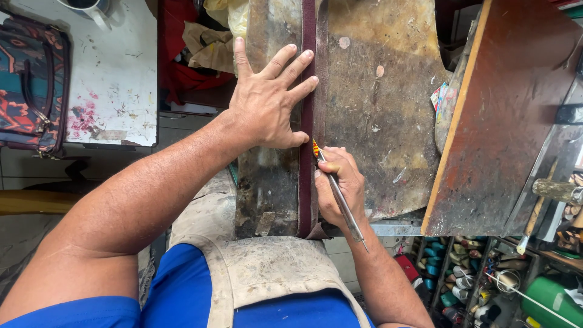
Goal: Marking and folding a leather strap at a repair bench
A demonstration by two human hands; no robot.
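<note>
A long dark maroon strip (307,73) lies lengthwise down a stained, worn work board (376,103). My left hand (267,100) rests flat on the board with fingers spread, its fingertips and thumb pressing the strip's left edge. My right hand (336,185) is closed around a thin metal-handled tool (340,197) with a red and yellow tip. That tip touches the strip's right edge just below my left thumb. The tool's pointed rear end sticks out past my wrist toward me.
A paint-marked white table (112,73) with a patterned bag (30,79) stands at the left. A reddish-brown wooden panel (504,115) rises at the right. Shelves holding many small shoes (461,273) sit lower right. I wear a dirty apron (267,267) over blue clothes.
</note>
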